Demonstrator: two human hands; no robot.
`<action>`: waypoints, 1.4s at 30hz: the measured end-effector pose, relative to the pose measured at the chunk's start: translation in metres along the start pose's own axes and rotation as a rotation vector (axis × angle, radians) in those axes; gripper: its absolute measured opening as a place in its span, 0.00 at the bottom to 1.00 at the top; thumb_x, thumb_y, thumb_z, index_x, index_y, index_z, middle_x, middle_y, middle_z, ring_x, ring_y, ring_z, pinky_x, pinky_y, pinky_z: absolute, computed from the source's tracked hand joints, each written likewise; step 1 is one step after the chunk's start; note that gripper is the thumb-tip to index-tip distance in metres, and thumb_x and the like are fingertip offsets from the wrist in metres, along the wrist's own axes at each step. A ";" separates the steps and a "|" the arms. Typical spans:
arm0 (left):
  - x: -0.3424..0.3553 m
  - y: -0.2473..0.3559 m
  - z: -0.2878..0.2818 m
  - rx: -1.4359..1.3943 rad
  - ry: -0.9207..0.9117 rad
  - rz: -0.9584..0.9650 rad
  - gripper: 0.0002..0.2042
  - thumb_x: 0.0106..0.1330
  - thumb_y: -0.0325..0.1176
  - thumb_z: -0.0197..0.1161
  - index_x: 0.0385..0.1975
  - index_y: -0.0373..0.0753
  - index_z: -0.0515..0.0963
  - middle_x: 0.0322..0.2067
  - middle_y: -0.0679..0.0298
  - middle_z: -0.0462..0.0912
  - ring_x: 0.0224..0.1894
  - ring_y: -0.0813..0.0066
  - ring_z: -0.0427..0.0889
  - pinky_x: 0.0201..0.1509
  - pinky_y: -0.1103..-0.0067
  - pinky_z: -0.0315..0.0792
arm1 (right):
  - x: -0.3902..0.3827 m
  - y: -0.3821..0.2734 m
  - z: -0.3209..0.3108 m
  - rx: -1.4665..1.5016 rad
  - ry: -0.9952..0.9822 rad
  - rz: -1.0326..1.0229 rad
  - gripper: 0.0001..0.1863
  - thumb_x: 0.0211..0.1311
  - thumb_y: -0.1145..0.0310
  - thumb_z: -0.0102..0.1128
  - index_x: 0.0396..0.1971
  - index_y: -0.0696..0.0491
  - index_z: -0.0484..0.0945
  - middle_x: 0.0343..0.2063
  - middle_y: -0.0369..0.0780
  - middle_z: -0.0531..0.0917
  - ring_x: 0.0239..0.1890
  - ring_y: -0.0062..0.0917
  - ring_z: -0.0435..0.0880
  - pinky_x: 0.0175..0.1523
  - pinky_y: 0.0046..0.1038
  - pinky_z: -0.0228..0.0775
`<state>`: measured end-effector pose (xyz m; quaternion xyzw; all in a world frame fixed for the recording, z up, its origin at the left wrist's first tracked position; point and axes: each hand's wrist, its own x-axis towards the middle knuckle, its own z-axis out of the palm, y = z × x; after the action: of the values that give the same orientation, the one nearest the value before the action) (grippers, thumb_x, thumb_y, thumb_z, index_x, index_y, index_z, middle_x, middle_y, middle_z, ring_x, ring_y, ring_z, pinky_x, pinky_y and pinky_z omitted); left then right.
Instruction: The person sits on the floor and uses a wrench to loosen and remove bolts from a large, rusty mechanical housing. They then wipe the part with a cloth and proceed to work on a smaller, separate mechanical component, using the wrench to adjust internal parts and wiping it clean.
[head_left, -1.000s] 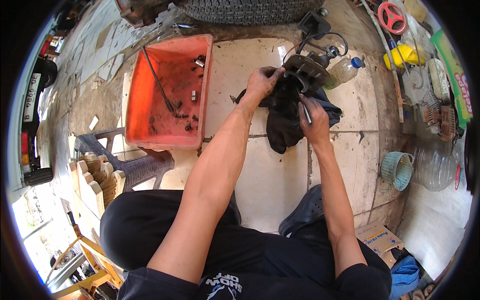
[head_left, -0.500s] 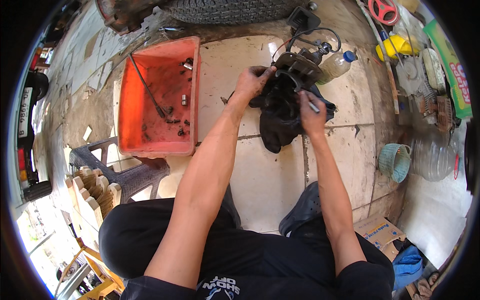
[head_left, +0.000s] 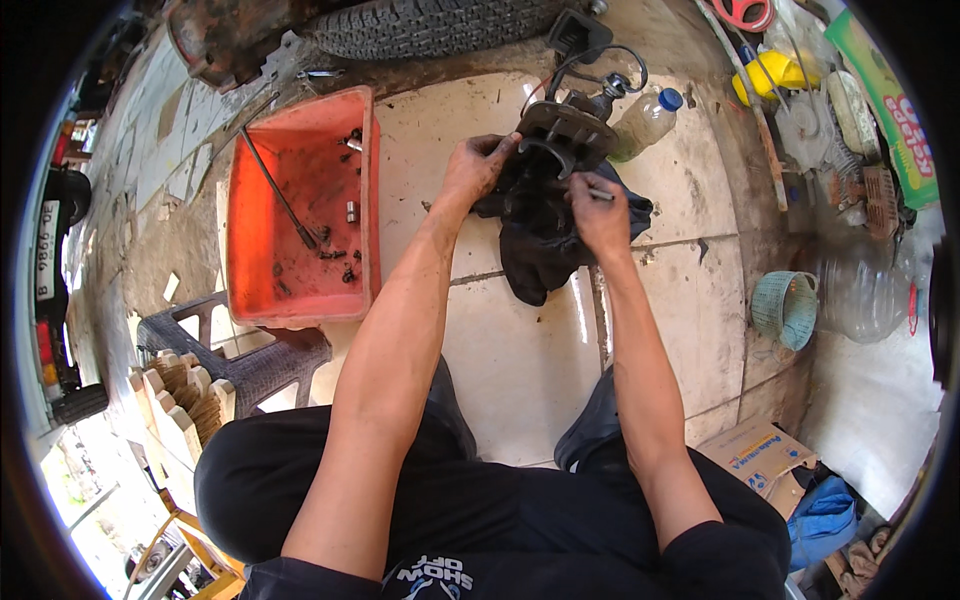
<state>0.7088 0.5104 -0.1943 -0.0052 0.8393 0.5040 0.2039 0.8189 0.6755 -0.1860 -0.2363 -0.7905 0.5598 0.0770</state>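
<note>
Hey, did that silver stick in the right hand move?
Yes. The silver stick in the right hand swung: its outer end went right and away from the person, nearer to the blue-capped bottle.

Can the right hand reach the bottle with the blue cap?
Probably yes. The bottle is just beyond the right hand, beside the dark metal part, and its right side looks free. But that hand holds a slim grey tool, so it would likely need putting down first.

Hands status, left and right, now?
Left hand: at edge of the blackened metal assembly; grip can't be told.
Right hand: closed, holding a slim metal rod.
</note>
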 end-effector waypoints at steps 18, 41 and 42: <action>0.006 -0.007 0.002 -0.037 -0.032 0.059 0.29 0.64 0.57 0.63 0.46 0.31 0.82 0.34 0.58 0.87 0.35 0.76 0.81 0.43 0.77 0.74 | -0.035 -0.012 0.021 -0.326 0.092 -0.629 0.10 0.61 0.74 0.58 0.40 0.62 0.81 0.32 0.52 0.82 0.36 0.45 0.81 0.44 0.37 0.73; 0.004 -0.002 -0.001 -0.001 -0.027 0.050 0.29 0.63 0.57 0.64 0.46 0.33 0.83 0.34 0.55 0.87 0.36 0.72 0.82 0.45 0.75 0.74 | -0.023 0.036 0.013 -0.186 0.129 -0.700 0.09 0.58 0.79 0.60 0.40 0.60 0.79 0.32 0.49 0.80 0.33 0.44 0.80 0.40 0.38 0.73; 0.003 -0.001 0.002 -0.012 -0.014 0.054 0.28 0.63 0.57 0.64 0.44 0.34 0.83 0.34 0.54 0.87 0.36 0.70 0.83 0.45 0.74 0.75 | -0.016 0.038 0.002 -0.170 0.150 -0.722 0.09 0.59 0.78 0.61 0.40 0.60 0.79 0.31 0.48 0.80 0.32 0.43 0.81 0.38 0.37 0.74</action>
<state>0.7071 0.5127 -0.1970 0.0196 0.8348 0.5141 0.1961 0.8431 0.6759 -0.2196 0.0115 -0.8588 0.4100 0.3071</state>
